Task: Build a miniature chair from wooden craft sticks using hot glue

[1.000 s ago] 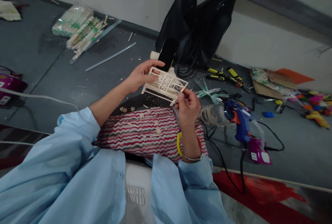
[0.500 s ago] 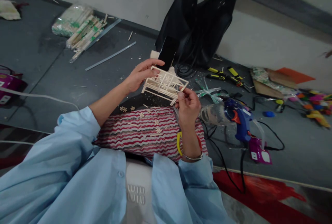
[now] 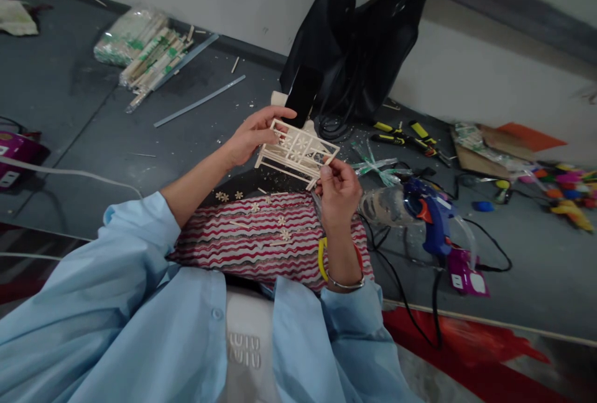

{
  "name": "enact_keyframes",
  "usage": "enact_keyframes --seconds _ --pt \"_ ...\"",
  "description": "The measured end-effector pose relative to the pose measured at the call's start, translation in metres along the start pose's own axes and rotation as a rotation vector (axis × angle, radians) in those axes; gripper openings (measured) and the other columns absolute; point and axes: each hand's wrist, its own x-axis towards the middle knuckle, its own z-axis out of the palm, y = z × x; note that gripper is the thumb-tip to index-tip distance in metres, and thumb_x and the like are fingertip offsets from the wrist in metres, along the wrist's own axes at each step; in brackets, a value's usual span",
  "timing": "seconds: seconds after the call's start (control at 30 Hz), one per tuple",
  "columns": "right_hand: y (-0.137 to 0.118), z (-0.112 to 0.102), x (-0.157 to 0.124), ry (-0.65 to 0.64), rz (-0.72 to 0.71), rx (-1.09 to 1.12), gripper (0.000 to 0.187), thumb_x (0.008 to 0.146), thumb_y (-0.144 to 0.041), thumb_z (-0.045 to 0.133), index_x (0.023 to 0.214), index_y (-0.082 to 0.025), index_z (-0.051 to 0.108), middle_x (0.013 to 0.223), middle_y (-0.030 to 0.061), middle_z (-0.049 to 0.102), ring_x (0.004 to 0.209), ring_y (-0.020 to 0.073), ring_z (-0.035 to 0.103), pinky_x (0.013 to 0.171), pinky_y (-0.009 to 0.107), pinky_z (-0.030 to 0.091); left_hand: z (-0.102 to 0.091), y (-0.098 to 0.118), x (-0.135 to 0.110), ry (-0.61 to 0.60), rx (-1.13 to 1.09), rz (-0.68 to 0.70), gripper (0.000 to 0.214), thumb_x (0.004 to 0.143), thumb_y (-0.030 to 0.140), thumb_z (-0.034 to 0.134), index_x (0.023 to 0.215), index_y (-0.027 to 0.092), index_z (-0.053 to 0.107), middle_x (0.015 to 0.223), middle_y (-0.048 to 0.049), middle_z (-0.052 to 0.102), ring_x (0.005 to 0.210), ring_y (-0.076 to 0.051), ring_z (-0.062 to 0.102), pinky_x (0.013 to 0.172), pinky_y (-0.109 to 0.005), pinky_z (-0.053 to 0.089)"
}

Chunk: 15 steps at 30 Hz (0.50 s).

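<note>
Between my hands is a small pale wooden stick frame [image 3: 298, 149] with flower-shaped pieces set in its panel. My left hand [image 3: 254, 134] grips its upper left corner, with the index finger stretched along the top near a phone. The right lower corner is pinched by my right hand [image 3: 339, 188]. Below the frame, a striped red and white cloth [image 3: 247, 241] covers my lap. Loose wooden flower pieces [image 3: 285, 234] and short sticks lie on it. A black phone [image 3: 303, 97] leans upright behind the frame.
Behind the phone stands a black bag [image 3: 354, 48]. To the right are a blue glue gun [image 3: 433, 216] on a clear bottle, yellow-handled pliers [image 3: 392, 138] and black cables. Bagged sticks [image 3: 152, 61] and a metal ruler [image 3: 199, 101] lie to the left.
</note>
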Motion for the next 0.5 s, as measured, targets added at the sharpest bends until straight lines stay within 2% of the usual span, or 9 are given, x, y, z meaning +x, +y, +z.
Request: enact_keyframes --seconds 0.2,0.5 --pt "-0.0009 0.0001 0.0002 0.000 0.002 -0.002 0.034 0.087 -0.047 0.064 0.108 -0.022 0.071 0.077 -0.0018 0.065 0.052 0.0103 0.052 0.048 0.025 0.045 0.0033 0.0015 -0.0012 0.018 0.057 0.016 0.055 0.068 0.028 0.075 0.122 0.021 0.065 0.095 -0.0001 0.069 0.082 -0.013 0.065 0.075 -0.025 0.052" --pt "-0.0025 0.0005 0.0001 0.009 0.001 0.012 0.032 0.086 -0.047 0.065 0.106 -0.022 0.071 0.078 -0.0017 0.066 0.051 0.0097 0.051 0.048 0.024 0.044 0.0045 -0.0014 0.0009 0.033 0.032 0.013 0.059 0.066 0.031 0.086 0.120 0.022 0.064 0.092 0.0017 0.067 0.081 -0.011 0.064 0.074 -0.022 0.051"
